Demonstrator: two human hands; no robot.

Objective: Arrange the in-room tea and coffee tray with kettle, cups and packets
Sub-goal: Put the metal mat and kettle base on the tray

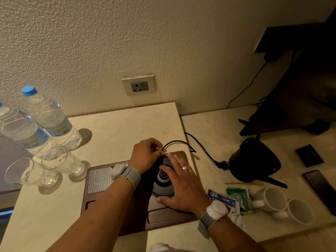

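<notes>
A dark wooden tray with a perforated metal drip plate lies on the cream counter. On the tray's right part sits the round kettle base. My right hand lies flat on the base with straight fingers. My left hand pinches the black power cord at the base's far edge. The black kettle stands off the tray to the right. Two white cups lie on their sides at the right. Tea and coffee packets lie beside my right wrist.
Two water bottles and two drinking glasses stand at the left. A wall socket sits above the counter. A phone and a dark card lie at the far right. The counter steps at a seam.
</notes>
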